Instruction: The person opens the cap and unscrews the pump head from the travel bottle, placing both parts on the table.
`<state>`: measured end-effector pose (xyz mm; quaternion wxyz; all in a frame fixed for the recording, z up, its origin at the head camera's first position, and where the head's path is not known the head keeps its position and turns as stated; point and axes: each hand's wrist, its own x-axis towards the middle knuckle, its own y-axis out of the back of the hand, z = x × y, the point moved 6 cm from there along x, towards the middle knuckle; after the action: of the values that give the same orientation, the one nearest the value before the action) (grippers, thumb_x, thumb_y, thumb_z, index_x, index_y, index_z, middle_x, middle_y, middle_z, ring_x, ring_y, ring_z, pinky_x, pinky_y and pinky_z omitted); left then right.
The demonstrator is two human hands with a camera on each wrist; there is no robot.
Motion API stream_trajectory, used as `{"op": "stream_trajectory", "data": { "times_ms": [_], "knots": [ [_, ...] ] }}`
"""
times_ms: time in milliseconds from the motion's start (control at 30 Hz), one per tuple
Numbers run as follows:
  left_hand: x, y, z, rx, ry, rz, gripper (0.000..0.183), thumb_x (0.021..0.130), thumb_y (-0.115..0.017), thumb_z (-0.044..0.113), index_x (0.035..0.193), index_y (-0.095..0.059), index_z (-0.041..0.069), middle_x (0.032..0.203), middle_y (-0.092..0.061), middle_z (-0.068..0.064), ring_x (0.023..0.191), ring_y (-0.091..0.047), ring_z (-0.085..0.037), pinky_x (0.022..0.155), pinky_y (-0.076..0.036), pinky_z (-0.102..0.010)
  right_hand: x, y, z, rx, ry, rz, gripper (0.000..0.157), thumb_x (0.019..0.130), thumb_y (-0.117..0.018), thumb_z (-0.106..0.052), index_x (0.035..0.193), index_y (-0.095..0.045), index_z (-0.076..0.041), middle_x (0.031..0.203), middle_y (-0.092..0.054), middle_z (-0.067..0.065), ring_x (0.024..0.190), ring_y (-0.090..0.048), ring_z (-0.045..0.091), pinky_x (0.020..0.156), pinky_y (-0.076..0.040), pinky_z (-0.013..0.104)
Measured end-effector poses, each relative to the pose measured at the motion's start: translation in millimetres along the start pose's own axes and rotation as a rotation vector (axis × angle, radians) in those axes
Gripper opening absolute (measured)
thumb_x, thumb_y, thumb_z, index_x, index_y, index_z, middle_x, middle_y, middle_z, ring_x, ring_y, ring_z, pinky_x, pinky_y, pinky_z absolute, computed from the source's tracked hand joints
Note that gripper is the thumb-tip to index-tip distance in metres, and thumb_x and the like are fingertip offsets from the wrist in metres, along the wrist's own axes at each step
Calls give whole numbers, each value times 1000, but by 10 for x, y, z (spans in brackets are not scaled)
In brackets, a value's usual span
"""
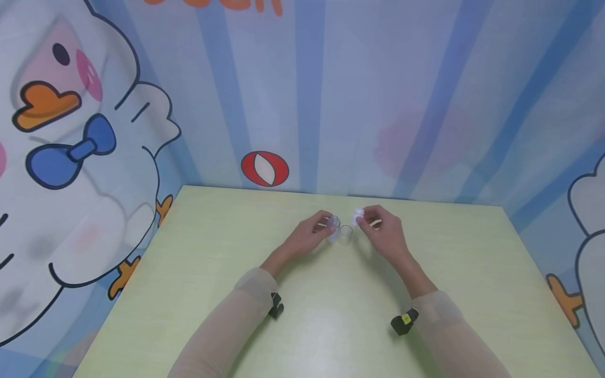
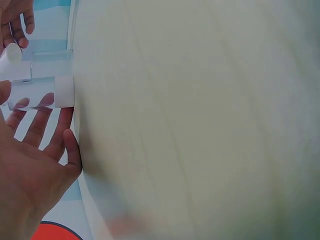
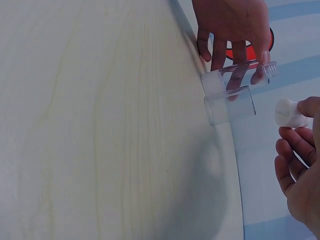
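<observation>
My left hand grips a small clear bottle with a threaded neck and a white base. The neck is uncovered and the bottle stands upright at the tabletop. Between thumb and fingers, my right hand pinches a white cap, raised above the table and apart from the bottle. A clear open cylinder, like a see-through cover, stands on the table between both hands, close beside the bottle. Whether anything is inside the bottle cannot be made out.
The pale wooden table ends just beyond the hands, against a blue striped backdrop with cartoon ducks. A black device is strapped to the right wrist, and another black device to the left.
</observation>
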<state>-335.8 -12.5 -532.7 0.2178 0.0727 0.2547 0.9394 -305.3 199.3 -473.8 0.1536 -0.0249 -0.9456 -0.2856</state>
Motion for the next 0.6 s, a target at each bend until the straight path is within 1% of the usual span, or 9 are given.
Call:
{"op": "stream_trajectory", "data": {
  "times_ms": [167,400,467,600],
  "knots": [
    [-6,5,13,-5,6,-3,40,109,-56,43,146,-55,26,145,-62,-2,132,-62,-24,111,-52,-45,-5,-10,20,12,0,-2,27,100,-74,-16,119,-68,4,105,-73,19,100,-68,33,87,-59,47],
    [-23,14,39,-7,27,-6,41,109,-57,42,147,-54,26,145,-61,-3,133,-61,-25,112,-51,-46,-11,-20,46,19,1,-2,26,100,-75,-15,118,-68,3,103,-73,18,99,-69,32,85,-59,43],
    [-26,15,42,-8,26,-4,41,109,-57,42,147,-54,25,145,-61,-3,133,-61,-25,111,-52,-46,-12,-20,54,18,2,-3,26,100,-75,-15,117,-69,3,103,-73,17,99,-69,31,84,-59,39],
    [-27,16,50,-7,24,-3,41,109,-57,42,147,-55,25,145,-62,-3,133,-61,-26,112,-51,-46,-16,-23,70,11,-6,-8,27,100,-74,-16,118,-69,3,103,-73,18,100,-69,32,83,-58,35]
  ]
}}
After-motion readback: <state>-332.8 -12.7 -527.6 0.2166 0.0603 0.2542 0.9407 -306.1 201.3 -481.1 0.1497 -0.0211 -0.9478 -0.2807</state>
